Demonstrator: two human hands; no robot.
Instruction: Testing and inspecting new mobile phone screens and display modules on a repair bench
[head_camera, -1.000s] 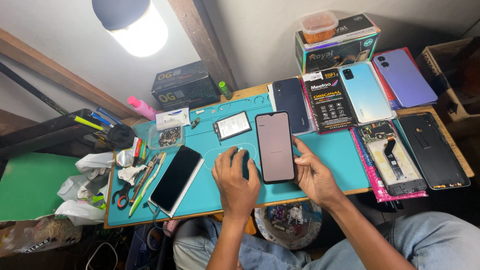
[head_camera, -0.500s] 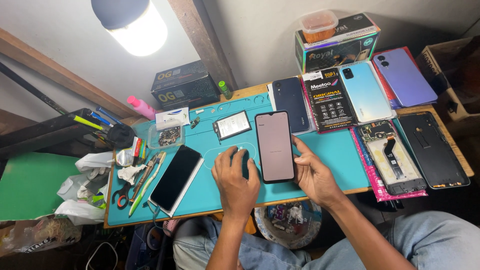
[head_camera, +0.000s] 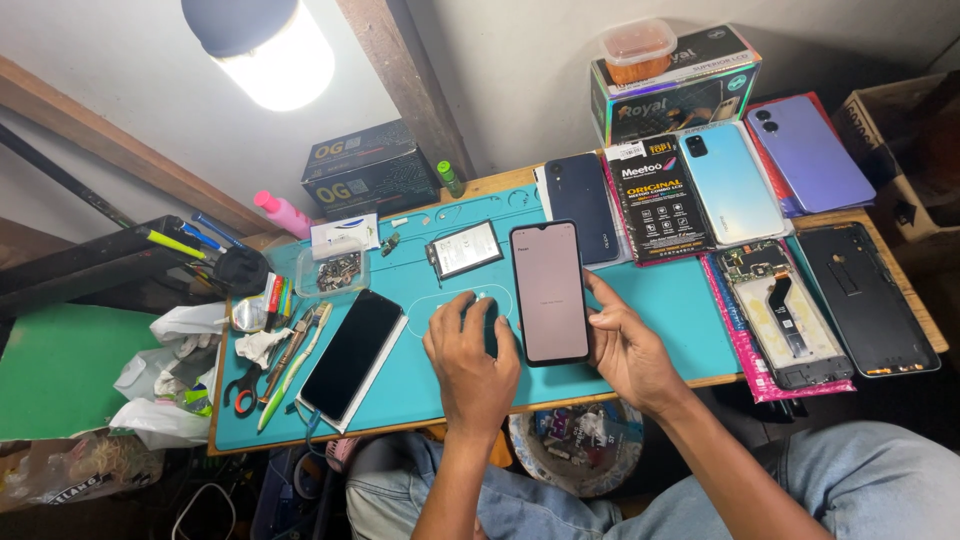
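A smartphone (head_camera: 548, 292) with a lit pale screen lies face up on the teal work mat (head_camera: 660, 310). My right hand (head_camera: 625, 345) rests against its right edge, fingers along the side. My left hand (head_camera: 470, 355) lies on the mat just left of the phone, fingers curled over a small dark object (head_camera: 489, 325) that is mostly hidden. A second dark phone (head_camera: 350, 352) lies on a white sheet further left. A phone battery (head_camera: 463, 249) sits at the mat's back.
Pliers, tweezers and pens (head_camera: 285, 350) lie at the mat's left. A tray of small parts (head_camera: 333, 270), dark boxes (head_camera: 368, 175) and a pink bottle (head_camera: 283, 213) stand behind. Right: several phones and back covers (head_camera: 730, 182), an opened phone (head_camera: 785, 310), a black frame (head_camera: 865, 298).
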